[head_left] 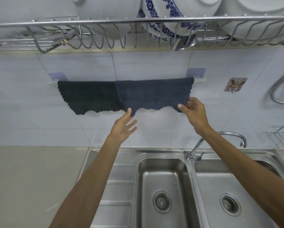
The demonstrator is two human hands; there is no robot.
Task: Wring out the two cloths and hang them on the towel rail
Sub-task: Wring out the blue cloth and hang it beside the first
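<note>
Hands [161, 116] at blue cloth [154, 94] lower corners.

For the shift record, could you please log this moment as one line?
stage: hanging | black cloth: on rail | blue cloth: on rail | right hand: pinching blue cloth | left hand: open

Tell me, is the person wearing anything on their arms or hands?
No. Both arms are bare as far as the picture shows: no sleeves show at all. The left hand and the right hand have no gloves, and I can see no rings, watch or bracelets on them. The fingernails look short and plain.
</note>
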